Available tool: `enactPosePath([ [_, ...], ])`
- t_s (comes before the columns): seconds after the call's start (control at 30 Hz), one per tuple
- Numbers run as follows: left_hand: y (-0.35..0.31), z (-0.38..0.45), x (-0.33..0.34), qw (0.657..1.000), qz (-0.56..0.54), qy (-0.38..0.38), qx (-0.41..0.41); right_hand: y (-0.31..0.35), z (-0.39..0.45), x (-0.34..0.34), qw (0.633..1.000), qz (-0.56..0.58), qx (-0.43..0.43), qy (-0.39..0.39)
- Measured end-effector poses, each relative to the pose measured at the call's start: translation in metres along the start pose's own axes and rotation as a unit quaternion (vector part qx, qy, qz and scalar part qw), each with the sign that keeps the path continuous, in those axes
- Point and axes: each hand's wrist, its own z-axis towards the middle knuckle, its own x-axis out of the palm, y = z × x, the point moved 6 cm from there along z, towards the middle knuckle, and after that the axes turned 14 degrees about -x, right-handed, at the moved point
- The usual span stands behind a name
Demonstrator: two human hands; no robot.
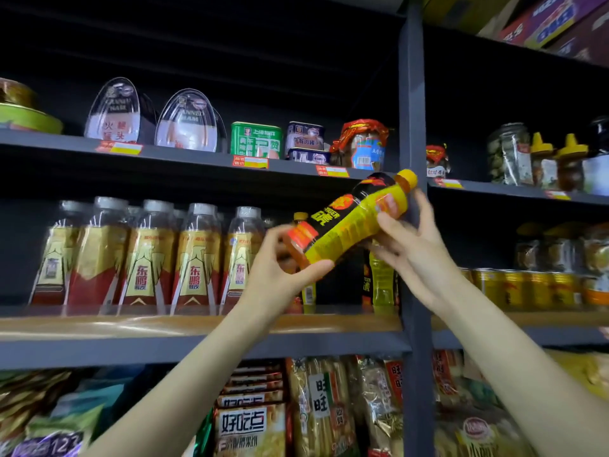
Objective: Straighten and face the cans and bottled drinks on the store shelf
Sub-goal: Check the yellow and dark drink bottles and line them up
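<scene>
You can read "TIGER" on the tilted yellow bottle and "CANNED HAM" on the clear domed tins at the upper shelf's front edge.

Blurred yellow-and-black labelled plastic bottle with base hidden under left hand, upright yellow bottle behind it mostly covered, gold cans at right blurred, price tags unreadable, green round tin cut by left edge
</scene>
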Motion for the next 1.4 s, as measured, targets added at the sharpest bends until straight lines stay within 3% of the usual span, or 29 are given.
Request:
enactPosePath([
  [0.03,-0.012,-0.004,-0.008,0.992,0.084,-0.051,0.078,-0.006,-0.006,0.004,0.999,0.012,0.051,-0.001],
  [0.1,-0.03,-0.01,-0.014,0.957,0.215,-0.063,0.182,-0.019,-0.018,0.015,0.983,0.084,0.162,-0.023],
  [0.17,-0.037,-0.016,-0.011,0.935,0.281,-0.019,0.217,-0.03,-0.03,0.024,0.962,0.126,0.233,-0.066],
  [0.23,-0.036,-0.023,-0.006,0.94,0.267,0.016,0.213,-0.038,-0.038,0.025,0.95,0.139,0.254,-0.12],
  [0.37,-0.018,-0.029,-0.007,0.997,0.052,0.048,0.023,-0.042,-0.034,0.021,0.959,0.144,0.201,-0.137],
  [0.47,-0.011,-0.029,-0.005,0.988,-0.091,0.083,-0.096,-0.033,-0.026,0.017,0.98,0.124,0.109,-0.11],
  [0.57,-0.009,-0.03,-0.003,0.977,-0.122,0.104,-0.142,-0.022,-0.026,0.017,0.991,0.105,0.033,-0.076],
  [0.63,-0.015,-0.031,-0.005,0.989,-0.087,0.081,-0.093,-0.017,-0.028,0.017,0.992,0.11,0.017,-0.059],
  [0.7,-0.032,-0.033,-0.012,0.999,0.021,0.025,0.025,-0.013,-0.029,0.018,0.992,0.114,0.035,-0.045],
  [0.8,-0.049,-0.035,-0.011,0.966,0.198,0.026,0.165,-0.012,-0.03,0.022,0.984,0.132,0.112,-0.039],
  [0.87,-0.048,-0.038,-0.007,0.956,0.232,0.054,0.173,-0.013,-0.034,0.024,0.979,0.142,0.131,-0.059],
  [1.03,-0.029,-0.042,-0.008,0.991,0.082,0.096,0.034,-0.016,-0.037,0.02,0.986,0.113,0.046,-0.112],
  [1.17,-0.006,-0.038,-0.009,0.979,-0.082,0.145,-0.118,-0.008,-0.032,0.023,0.996,0.054,-0.029,-0.063],
  [1.2,0.001,-0.038,-0.01,0.974,-0.082,0.153,-0.143,-0.005,-0.033,0.023,0.998,0.014,-0.056,-0.035],
  [1.3,0.015,-0.038,-0.014,0.976,0.054,0.154,-0.145,0.007,-0.04,0.028,0.977,-0.148,-0.135,0.069],
  [1.4,0.028,-0.041,-0.011,0.972,0.067,0.164,-0.153,0.003,-0.057,0.032,0.957,-0.204,-0.147,0.143],
])
